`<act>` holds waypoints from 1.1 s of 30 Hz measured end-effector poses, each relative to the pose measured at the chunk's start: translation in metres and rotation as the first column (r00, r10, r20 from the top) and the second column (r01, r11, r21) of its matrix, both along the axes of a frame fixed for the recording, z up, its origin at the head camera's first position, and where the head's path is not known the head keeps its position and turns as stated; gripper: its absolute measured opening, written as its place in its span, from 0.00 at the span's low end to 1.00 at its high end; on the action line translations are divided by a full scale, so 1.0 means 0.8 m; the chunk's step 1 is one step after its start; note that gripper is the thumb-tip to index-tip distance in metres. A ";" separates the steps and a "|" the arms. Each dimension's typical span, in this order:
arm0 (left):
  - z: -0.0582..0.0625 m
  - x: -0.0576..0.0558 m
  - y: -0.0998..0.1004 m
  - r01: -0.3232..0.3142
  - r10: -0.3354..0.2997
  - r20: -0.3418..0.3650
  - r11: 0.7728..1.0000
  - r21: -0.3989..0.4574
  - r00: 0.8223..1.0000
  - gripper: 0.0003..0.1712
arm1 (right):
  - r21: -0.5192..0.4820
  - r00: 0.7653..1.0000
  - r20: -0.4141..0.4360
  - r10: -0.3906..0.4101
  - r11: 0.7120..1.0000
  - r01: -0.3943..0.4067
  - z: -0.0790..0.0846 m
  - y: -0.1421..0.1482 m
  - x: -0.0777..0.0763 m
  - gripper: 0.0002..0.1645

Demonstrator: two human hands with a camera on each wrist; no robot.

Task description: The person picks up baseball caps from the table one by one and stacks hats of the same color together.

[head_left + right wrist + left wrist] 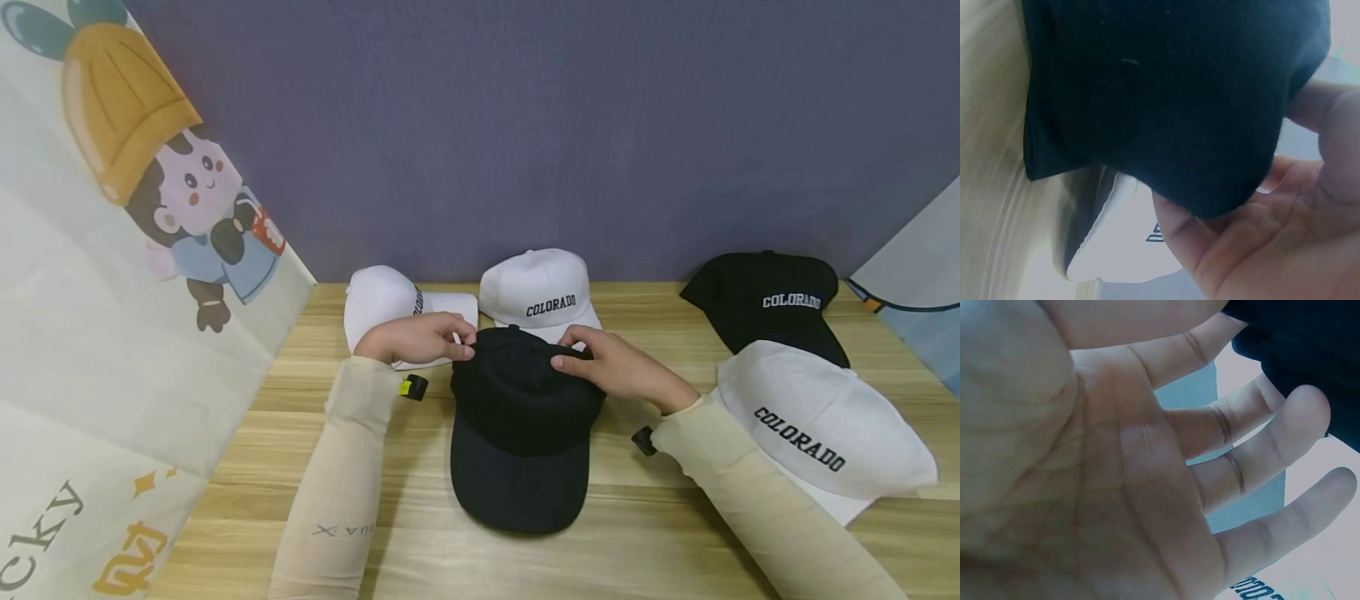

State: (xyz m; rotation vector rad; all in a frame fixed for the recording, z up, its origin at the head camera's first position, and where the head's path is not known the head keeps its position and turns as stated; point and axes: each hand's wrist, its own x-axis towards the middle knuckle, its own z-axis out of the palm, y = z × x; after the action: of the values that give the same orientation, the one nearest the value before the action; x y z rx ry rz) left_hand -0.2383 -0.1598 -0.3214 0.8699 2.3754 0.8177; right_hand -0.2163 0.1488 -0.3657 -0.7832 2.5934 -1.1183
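A black baseball cap (pixel 521 417) stands in the middle of the table with its brim toward me. My left hand (pixel 415 337) pinches the left side of its crown between thumb and fingers. In the left wrist view, the other fingers (pixel 1247 475) spread out beside the dark cloth (pixel 1310 344). On the opposite side, my right hand (pixel 622 367) pinches the crown with thumb and forefinger. The right wrist view has the black fabric (pixel 1166 94) between the thumb and fingers of that hand (pixel 1272 244). The crown's top looks dented inward.
Behind the black cap are two white COLORADO caps, one at left (pixel 378 304) and one in the middle (pixel 536 283). At right lie another black cap (pixel 765 292) and a white cap (pixel 817 425), close to my right sleeve. A dark panel (pixel 525 125) borders the wooden table (pixel 420 533).
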 end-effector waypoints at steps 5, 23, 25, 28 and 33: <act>0.000 -0.001 -0.004 -0.004 0.004 0.004 1.000 -0.009 1.000 0.07 | 0.043 0.999 0.001 0.053 0.998 -0.053 0.009 0.006 0.001 0.22; 0.002 0.001 -0.004 -0.042 0.040 0.053 0.999 0.032 0.998 0.15 | 0.086 0.971 -0.048 0.234 0.969 -0.230 0.018 0.020 0.005 0.34; 0.001 0.001 -0.003 -0.051 0.047 0.075 0.997 0.054 0.996 0.17 | 0.085 0.971 -0.053 0.234 0.970 -0.229 0.019 0.019 0.005 0.34; 0.000 0.002 -0.002 -0.079 0.074 0.076 0.995 0.057 0.994 0.20 | 0.090 0.972 -0.059 0.229 0.970 -0.224 0.020 0.019 0.005 0.34; 0.000 0.004 0.003 -0.102 0.099 0.072 0.994 0.043 0.993 0.24 | 0.124 0.974 -0.063 0.215 0.971 -0.207 0.025 0.026 0.007 0.34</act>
State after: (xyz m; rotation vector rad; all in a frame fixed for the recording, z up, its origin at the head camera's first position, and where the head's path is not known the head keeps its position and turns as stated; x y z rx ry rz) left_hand -0.2348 -0.1576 -0.3212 0.7323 2.3638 0.9307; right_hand -0.2107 0.1697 -0.3455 -1.0638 2.5345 -0.8841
